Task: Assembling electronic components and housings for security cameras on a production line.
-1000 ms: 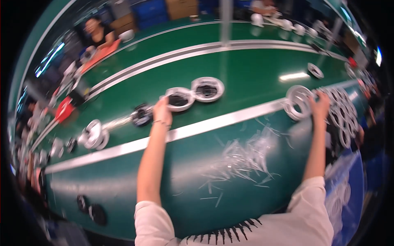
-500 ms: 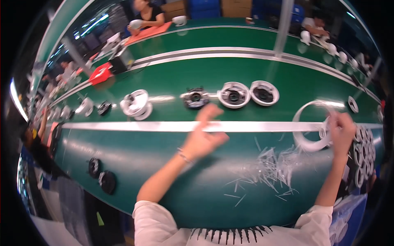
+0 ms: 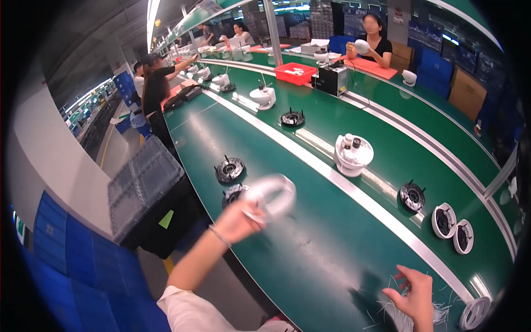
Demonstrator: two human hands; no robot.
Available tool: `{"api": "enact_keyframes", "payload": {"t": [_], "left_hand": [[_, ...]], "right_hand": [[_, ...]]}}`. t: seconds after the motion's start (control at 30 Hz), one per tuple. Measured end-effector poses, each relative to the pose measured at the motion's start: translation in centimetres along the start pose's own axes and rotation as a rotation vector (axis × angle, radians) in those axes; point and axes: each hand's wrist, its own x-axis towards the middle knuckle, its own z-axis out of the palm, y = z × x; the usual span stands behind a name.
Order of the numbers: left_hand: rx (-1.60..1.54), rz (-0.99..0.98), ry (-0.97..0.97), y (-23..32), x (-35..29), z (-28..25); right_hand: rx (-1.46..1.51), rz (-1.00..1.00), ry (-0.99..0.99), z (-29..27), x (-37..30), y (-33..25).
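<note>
My left hand (image 3: pixel 237 222) is closed on the edge of a white plastic ring (image 3: pixel 285 195), slightly blurred by motion. It holds the ring over the green bench, partly in front of a round black part (image 3: pixel 234 191). Just beyond lies a second black part with upright prongs (image 3: pixel 229 169). At the lower right my right hand (image 3: pixel 414 293) is empty, thumb and fingers apart, above a scatter of thin clear strips (image 3: pixel 441 315). Near it another white ring-shaped piece (image 3: pixel 475 314) rests by the bench's metal rail.
Along the green conveyor (image 3: pixel 310 119) stand white housings (image 3: pixel 354 155) and black round parts (image 3: pixel 412 196). A red tray (image 3: pixel 295 73) and a black box (image 3: pixel 330 80) sit beyond. Dark crates (image 3: pixel 141 182) stand left of the bench. Co-workers (image 3: pixel 373 47) are across and farther along.
The view has swung left. The white ring, previously at my right hand, is now in my left hand, which has moved left to the black parts. My right hand has opened.
</note>
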Motion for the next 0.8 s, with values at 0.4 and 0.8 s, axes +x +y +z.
{"api": "enact_keyframes", "payload": {"t": [0.4, 0.8], "left_hand": [[-0.092, 0.548, 0.449, 15.7, 9.1, -6.8], [-0.186, 0.815, 0.652, 9.4, 6.3, -10.3]], "right_hand": [[0.008, 0.186, 0.145, -2.0, -2.4, 1.1], [0.093, 0.102, -0.056, -2.7, -5.2, 0.2]]}}
